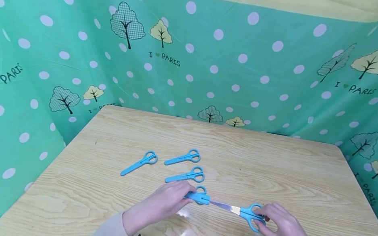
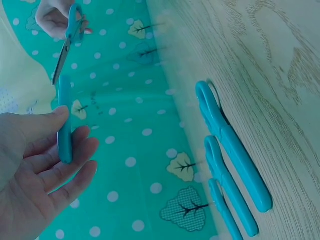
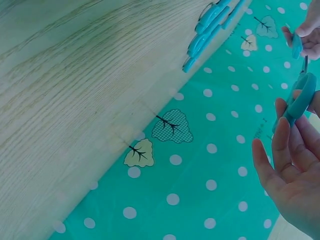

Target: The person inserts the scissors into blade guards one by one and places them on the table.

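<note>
My left hand (image 1: 168, 198) pinches a blue blade sheath (image 1: 202, 198) between thumb and fingers. In my right hand (image 1: 281, 225) are the blue handles of a pair of scissors (image 1: 247, 213), gripped at the finger loops. Its bare metal blades (image 2: 61, 62) point left, with the tip close by the sheath's mouth; whether they touch I cannot tell. The right wrist view also shows the scissors' handle (image 3: 303, 97) between thumb and fingers. Just behind the left hand, a blue handle loop (image 1: 201, 189) of another pair shows, the rest hidden.
Other blue scissors in sheaths lie on the wooden table (image 1: 277, 168): one pair (image 1: 139, 163) to the left, one (image 1: 183, 157) farther back, one (image 1: 185, 175) nearer the left hand. A green dotted curtain (image 1: 214, 69) hangs behind and at both sides.
</note>
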Available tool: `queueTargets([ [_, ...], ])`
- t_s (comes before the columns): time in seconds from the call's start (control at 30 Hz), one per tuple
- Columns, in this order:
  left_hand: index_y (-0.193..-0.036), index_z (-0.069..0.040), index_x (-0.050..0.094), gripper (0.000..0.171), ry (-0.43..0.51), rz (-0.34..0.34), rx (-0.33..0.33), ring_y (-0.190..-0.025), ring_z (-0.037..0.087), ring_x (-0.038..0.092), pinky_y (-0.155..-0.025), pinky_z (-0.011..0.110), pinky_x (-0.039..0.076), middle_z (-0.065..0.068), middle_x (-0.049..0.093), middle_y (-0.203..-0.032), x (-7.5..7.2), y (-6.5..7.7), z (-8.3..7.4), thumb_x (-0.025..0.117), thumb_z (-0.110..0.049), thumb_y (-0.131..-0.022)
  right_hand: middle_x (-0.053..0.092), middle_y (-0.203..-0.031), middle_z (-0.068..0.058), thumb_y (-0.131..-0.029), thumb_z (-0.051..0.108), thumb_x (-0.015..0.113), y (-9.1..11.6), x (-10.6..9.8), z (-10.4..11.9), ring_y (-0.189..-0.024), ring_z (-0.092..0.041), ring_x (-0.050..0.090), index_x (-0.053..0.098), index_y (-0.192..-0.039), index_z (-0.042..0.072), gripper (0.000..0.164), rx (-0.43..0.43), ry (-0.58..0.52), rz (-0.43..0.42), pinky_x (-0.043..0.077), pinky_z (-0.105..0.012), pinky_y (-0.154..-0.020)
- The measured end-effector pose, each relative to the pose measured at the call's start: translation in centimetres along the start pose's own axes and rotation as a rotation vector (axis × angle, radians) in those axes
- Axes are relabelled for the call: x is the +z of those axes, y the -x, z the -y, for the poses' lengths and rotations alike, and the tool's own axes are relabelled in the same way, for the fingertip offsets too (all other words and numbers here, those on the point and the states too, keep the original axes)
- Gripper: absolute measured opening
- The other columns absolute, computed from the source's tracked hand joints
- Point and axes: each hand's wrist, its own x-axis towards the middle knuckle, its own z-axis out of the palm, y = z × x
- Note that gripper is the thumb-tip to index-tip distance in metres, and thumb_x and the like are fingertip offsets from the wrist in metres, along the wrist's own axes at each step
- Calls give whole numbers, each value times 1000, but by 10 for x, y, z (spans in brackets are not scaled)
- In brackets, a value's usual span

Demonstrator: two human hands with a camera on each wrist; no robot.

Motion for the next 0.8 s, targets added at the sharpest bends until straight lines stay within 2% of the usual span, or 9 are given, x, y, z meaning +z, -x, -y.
queueTargets([
  [0.3, -95, -2, 56, 23, -10, 21, -3, -83, 11, 58, -78, 17, 47, 2, 60, -88, 0, -2, -2, 67, -10, -76, 57, -81, 12, -83, 32, 60, 0, 0, 0, -69, 0, 49, 63, -86, 13, 19, 15, 5, 12, 40, -6, -60],
  [0.8, -96, -1, 57, 23, -10, 16, -9, -83, 12, 58, -76, 19, 48, 2, 59, -87, -2, -1, -2, 66, -9, -77, 57, -78, 12, -87, 41, 47, 0, 1, -3, -68, 1, 48, 63, -84, 12, 34, 14, 31, 6, 41, -7, -58],
])
